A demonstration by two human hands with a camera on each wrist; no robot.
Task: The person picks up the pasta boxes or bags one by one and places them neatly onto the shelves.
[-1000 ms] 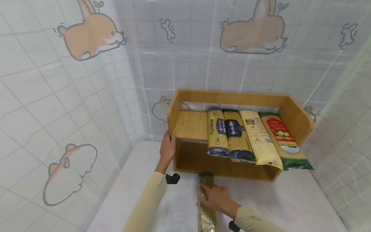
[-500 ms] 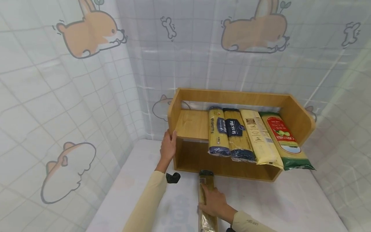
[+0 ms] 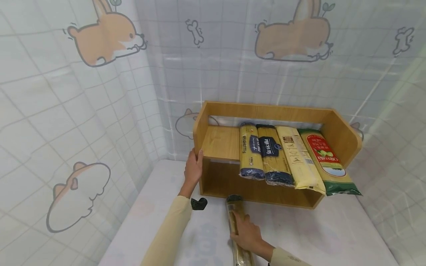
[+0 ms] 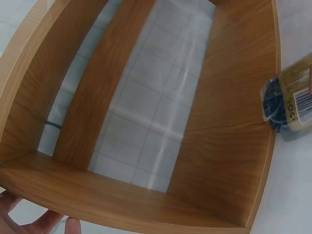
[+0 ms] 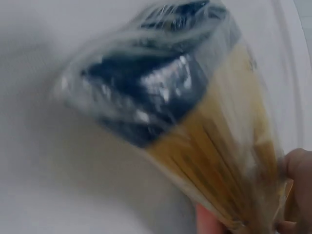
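Note:
A wooden two-tier shelf (image 3: 219,142) stands against the back wall. My left hand (image 3: 193,166) grips the front edge of its left side panel; in the left wrist view some fingertips (image 4: 73,225) show along the wood. In front of the shelf, my right hand (image 3: 247,233) holds a clear-wrapped pack of spaghetti (image 3: 235,205) from above, around its middle. The pack's dark blue end (image 5: 151,87) is large in the right wrist view, with fingers on both sides of the yellow pasta. Its other end (image 4: 274,105), beside a barcode, is near the shelf's lower front edge.
On the upper tier lie two spaghetti packs (image 3: 251,151) (image 3: 273,155), a cream noodle pack (image 3: 297,157) and a green-ended Olivoilà bag (image 3: 324,157), all overhanging the front. Bare board shows left of them. A white patterned cloth (image 3: 159,221) covers the table.
My right hand has closed its hold on the spaghetti pack. The pack has turned slightly, its near end swinging right and its far end a little left. My left hand stays on the shelf.

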